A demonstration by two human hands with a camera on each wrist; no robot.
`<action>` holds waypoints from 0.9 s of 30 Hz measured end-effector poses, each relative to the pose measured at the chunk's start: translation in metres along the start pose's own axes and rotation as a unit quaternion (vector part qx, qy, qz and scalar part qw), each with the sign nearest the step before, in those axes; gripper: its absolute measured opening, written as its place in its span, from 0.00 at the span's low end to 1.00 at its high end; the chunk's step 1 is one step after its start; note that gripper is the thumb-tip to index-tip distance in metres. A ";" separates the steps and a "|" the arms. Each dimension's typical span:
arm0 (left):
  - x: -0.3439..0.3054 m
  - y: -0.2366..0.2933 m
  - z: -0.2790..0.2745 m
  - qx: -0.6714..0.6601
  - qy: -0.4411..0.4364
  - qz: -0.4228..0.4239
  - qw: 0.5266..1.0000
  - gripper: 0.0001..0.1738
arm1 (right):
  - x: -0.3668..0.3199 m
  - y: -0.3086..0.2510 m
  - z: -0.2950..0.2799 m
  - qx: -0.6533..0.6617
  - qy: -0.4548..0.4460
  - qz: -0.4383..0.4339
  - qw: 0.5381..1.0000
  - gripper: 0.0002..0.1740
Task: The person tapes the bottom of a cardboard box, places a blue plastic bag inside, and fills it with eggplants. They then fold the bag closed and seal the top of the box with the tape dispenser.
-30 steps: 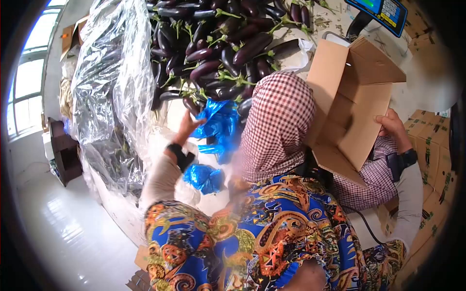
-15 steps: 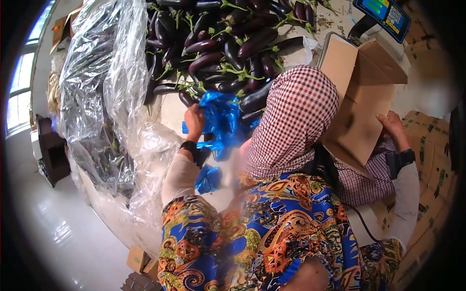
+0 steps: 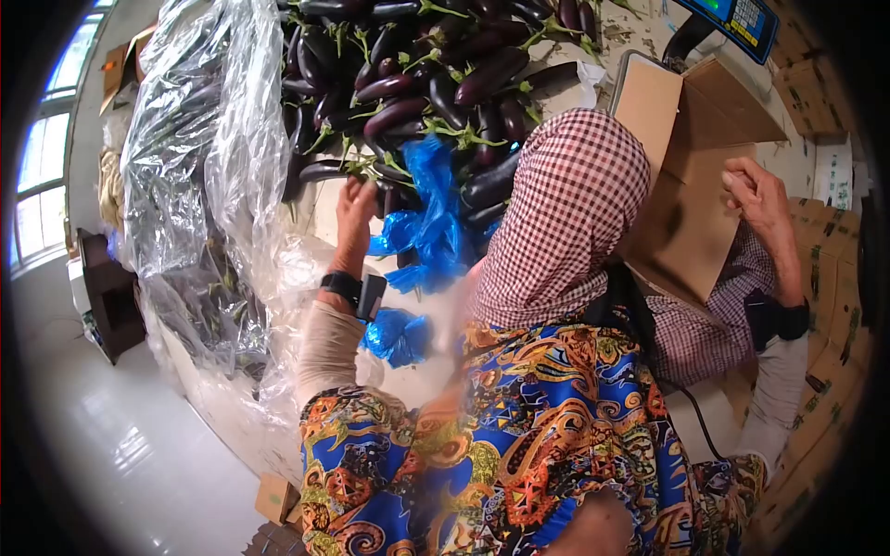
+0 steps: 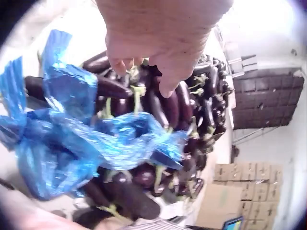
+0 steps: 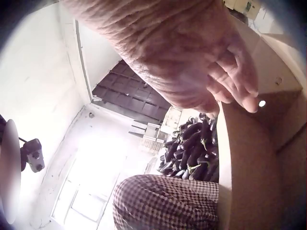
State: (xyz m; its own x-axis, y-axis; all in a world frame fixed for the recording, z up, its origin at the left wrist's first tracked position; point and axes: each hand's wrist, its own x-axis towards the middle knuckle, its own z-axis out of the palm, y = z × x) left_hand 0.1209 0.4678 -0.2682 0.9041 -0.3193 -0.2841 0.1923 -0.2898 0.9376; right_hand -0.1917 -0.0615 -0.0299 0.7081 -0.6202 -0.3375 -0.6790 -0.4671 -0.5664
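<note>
My left hand (image 3: 354, 218) is beside the crumpled blue plastic bag (image 3: 431, 213), at the near edge of a big heap of dark purple eggplants (image 3: 399, 88). In the left wrist view its fingers hang loosely over the eggplants (image 4: 160, 103), holding nothing, while the blue bag (image 4: 72, 143) lies across the heap. My right hand (image 3: 765, 204) is at the right edge of an open cardboard box (image 3: 691, 227), fingers loosely bent. The right wrist view has the fingers over the box's wall (image 5: 240, 167), thumb apart from them.
Clear plastic sheeting (image 3: 199, 157) covers the left of the table. Another blue plastic bundle (image 3: 397, 335) lies nearer the body. A scale display (image 3: 742, 23) stands behind the box. Stacked cartons (image 3: 825, 306) are at the right. A checked headscarf (image 3: 565, 213) blocks the centre view.
My left hand has drawn away from the blue bag, which now reaches farther up over the eggplants. The right hand has loosened its grip on the box edge and shifted upward.
</note>
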 end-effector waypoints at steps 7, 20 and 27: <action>-0.086 -0.102 0.075 0.284 0.031 -0.042 0.958 0.23 | -0.009 0.006 0.013 0.054 -0.059 0.033 0.996 0.18; -0.037 0.230 0.103 -0.138 -0.201 0.025 0.970 0.07 | -0.030 -0.060 0.013 0.227 -0.005 -0.070 0.971 0.13; -0.066 0.365 0.179 -0.064 -0.345 0.127 0.928 0.09 | -0.011 -0.131 0.026 0.232 -0.052 -0.392 0.889 0.30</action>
State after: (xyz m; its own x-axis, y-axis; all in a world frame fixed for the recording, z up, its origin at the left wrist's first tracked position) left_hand 0.0633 0.2212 0.0562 0.4752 -0.8771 -0.0696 0.0906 -0.0299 0.9954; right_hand -0.1055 0.0232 0.0286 0.9589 -0.1462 0.2432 0.1661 -0.4054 -0.8989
